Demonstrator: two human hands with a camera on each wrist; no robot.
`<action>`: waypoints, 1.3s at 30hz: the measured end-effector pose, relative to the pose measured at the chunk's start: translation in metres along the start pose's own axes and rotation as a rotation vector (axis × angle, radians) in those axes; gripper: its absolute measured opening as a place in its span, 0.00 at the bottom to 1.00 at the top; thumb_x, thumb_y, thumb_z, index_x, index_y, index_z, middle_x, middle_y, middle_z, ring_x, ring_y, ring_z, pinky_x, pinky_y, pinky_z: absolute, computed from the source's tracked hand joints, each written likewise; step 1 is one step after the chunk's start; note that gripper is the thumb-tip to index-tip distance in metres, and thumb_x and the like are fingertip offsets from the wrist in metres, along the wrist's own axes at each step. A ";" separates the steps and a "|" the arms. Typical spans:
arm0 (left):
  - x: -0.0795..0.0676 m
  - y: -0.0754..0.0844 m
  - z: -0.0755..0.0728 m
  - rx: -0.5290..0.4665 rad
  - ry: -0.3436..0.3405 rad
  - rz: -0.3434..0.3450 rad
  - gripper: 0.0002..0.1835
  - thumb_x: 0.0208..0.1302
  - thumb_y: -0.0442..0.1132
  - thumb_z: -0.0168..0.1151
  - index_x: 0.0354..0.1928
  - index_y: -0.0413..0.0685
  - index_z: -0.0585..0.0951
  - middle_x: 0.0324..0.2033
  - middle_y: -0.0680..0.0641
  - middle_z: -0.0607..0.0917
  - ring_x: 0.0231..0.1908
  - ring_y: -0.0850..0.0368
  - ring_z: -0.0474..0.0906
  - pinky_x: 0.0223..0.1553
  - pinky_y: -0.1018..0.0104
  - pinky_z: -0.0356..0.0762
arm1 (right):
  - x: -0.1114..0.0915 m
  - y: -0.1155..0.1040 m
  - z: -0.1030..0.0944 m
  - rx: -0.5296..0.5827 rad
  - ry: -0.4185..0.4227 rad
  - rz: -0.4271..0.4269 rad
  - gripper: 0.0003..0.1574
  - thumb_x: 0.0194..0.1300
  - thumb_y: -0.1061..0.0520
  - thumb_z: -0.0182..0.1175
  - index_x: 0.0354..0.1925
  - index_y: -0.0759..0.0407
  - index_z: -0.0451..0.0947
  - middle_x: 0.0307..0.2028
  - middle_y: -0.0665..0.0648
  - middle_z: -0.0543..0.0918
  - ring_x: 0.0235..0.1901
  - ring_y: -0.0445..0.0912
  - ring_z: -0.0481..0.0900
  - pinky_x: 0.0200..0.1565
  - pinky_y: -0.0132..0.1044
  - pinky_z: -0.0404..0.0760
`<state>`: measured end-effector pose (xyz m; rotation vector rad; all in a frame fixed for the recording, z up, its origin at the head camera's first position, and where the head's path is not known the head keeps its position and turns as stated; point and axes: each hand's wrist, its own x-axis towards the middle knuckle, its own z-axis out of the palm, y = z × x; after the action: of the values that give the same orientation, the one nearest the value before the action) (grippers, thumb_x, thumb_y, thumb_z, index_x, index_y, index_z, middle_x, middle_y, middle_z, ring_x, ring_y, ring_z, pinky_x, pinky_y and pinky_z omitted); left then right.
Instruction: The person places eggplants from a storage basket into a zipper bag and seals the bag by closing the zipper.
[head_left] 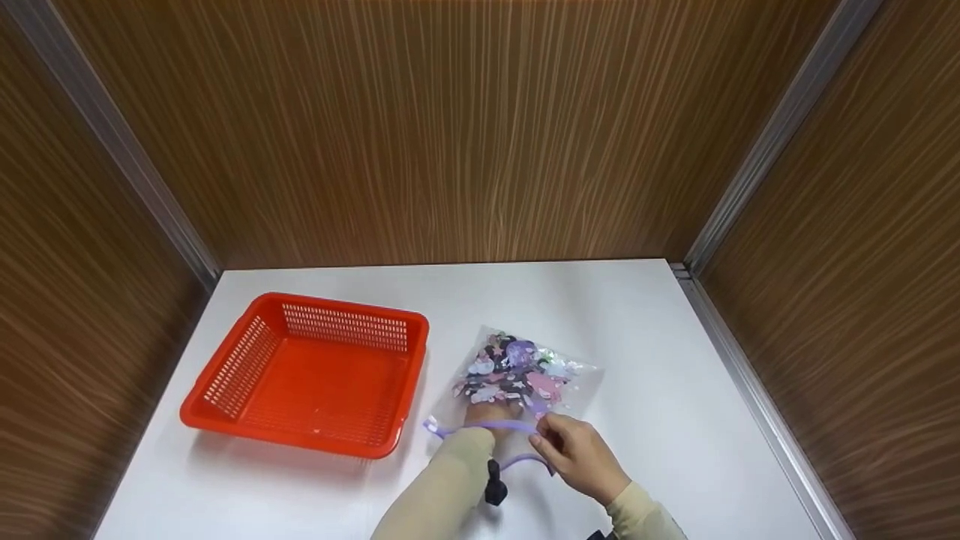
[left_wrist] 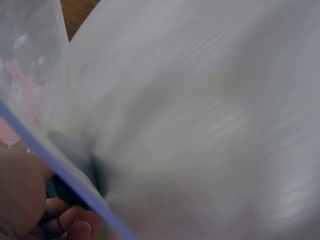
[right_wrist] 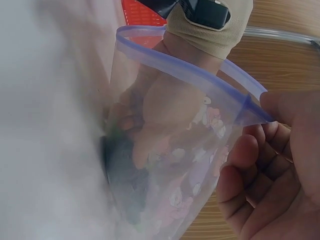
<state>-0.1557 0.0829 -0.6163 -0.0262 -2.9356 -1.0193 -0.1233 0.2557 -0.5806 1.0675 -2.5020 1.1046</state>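
A clear zip bag (head_left: 517,367) printed with pink, purple and black cartoon shapes is spread wide at its purple zip edge (right_wrist: 185,75). My left hand (head_left: 491,414) reaches through the mouth, wrist deep. Inside the bag, its curled fingers hold a dark item (right_wrist: 122,165), blurred by the plastic; its kind cannot be made out. In the left wrist view the zip edge partly covers those fingers (left_wrist: 75,220). My right hand (head_left: 581,454) pinches a corner of the purple edge between thumb and fingers, outside the bag.
A red plastic basket (head_left: 330,386) with slotted sides stands left of the bag on the white table (head_left: 645,322). Wood-grain panels (head_left: 450,135) enclose the table at the back and both sides. A black wrist device (right_wrist: 210,12) is on the left sleeve.
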 end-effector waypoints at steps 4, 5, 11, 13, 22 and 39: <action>0.007 -0.002 0.008 0.018 0.007 -0.019 0.16 0.63 0.46 0.52 0.37 0.40 0.81 0.34 0.42 0.83 0.40 0.45 0.77 0.48 0.57 0.69 | 0.000 0.000 0.000 -0.006 0.000 0.006 0.10 0.62 0.53 0.59 0.26 0.45 0.69 0.18 0.39 0.68 0.16 0.33 0.64 0.17 0.26 0.64; 0.008 -0.003 0.009 0.025 0.004 -0.027 0.16 0.64 0.47 0.52 0.37 0.41 0.81 0.34 0.42 0.83 0.40 0.45 0.77 0.47 0.57 0.70 | 0.000 0.000 -0.001 -0.008 0.003 0.008 0.10 0.62 0.53 0.59 0.26 0.45 0.69 0.18 0.39 0.68 0.16 0.33 0.64 0.17 0.26 0.64; -0.001 0.003 0.003 0.014 -0.060 -0.094 0.15 0.63 0.48 0.51 0.33 0.43 0.80 0.33 0.41 0.81 0.38 0.46 0.76 0.43 0.57 0.72 | 0.000 0.003 -0.007 -0.015 0.031 -0.002 0.09 0.63 0.52 0.57 0.26 0.45 0.69 0.20 0.39 0.68 0.16 0.33 0.64 0.18 0.26 0.64; -0.008 0.005 -0.002 -0.002 -0.062 -0.053 0.15 0.62 0.47 0.52 0.29 0.43 0.79 0.29 0.44 0.80 0.35 0.48 0.76 0.41 0.58 0.72 | 0.001 0.004 -0.009 -0.014 0.032 0.003 0.09 0.63 0.52 0.57 0.27 0.45 0.69 0.20 0.39 0.68 0.17 0.33 0.64 0.18 0.26 0.64; -0.036 0.011 -0.033 -0.054 -0.131 0.182 0.12 0.59 0.46 0.58 0.37 0.44 0.80 0.18 0.58 0.74 0.22 0.62 0.71 0.29 0.66 0.71 | 0.005 0.005 -0.018 -0.011 0.063 0.036 0.11 0.63 0.53 0.58 0.25 0.44 0.68 0.18 0.38 0.66 0.16 0.33 0.63 0.17 0.28 0.64; -0.064 0.018 -0.078 0.090 -0.075 0.353 0.10 0.59 0.46 0.59 0.38 0.49 0.78 0.29 0.52 0.79 0.31 0.61 0.74 0.34 0.67 0.72 | 0.012 0.013 -0.038 -0.012 0.137 0.079 0.08 0.63 0.54 0.58 0.27 0.44 0.71 0.17 0.38 0.67 0.15 0.35 0.63 0.17 0.29 0.64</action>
<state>-0.0888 0.0483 -0.5467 -0.5691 -2.8871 -0.8481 -0.1445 0.2825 -0.5566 0.8652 -2.4579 1.1414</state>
